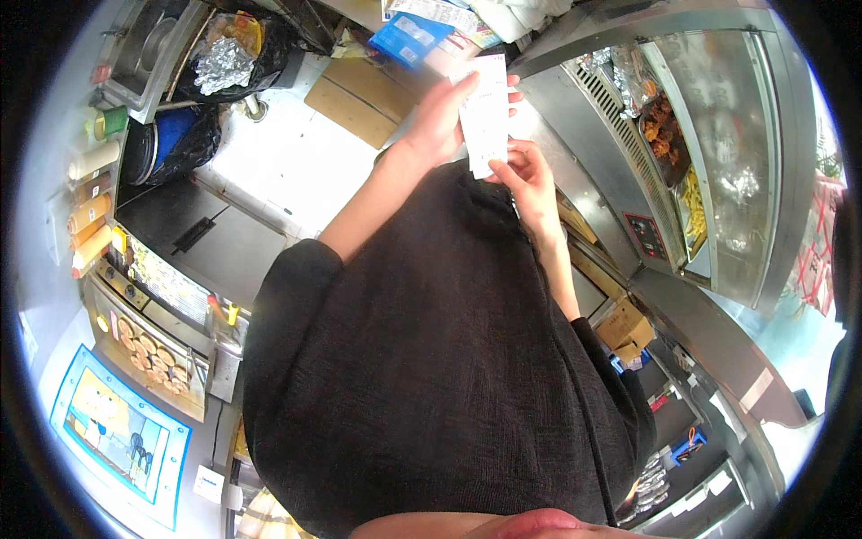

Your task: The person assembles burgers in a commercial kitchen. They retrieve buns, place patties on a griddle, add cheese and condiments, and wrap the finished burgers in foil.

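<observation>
A long white paper slip [486,114], bearing small printed writing, is held up in front of my black top. My left hand [441,114] grips its left edge, thumb on the front and fingertips showing past the far side. My right hand [528,178] pinches its lower end between thumb and fingers. Just beyond the slip lie a blue printed packet [411,39] and other papers [441,12]. Flattened brown cardboard [360,101] lies on the white floor below my left hand.
A steel heated display cabinet [646,222] with fried chicken pieces [665,135] and fries [693,202] stands at right. At left are sauce bottles [91,212], a tray of round buns or patties [151,357] and a sink [138,64]. Crumpled foil [223,66] tops a black bag.
</observation>
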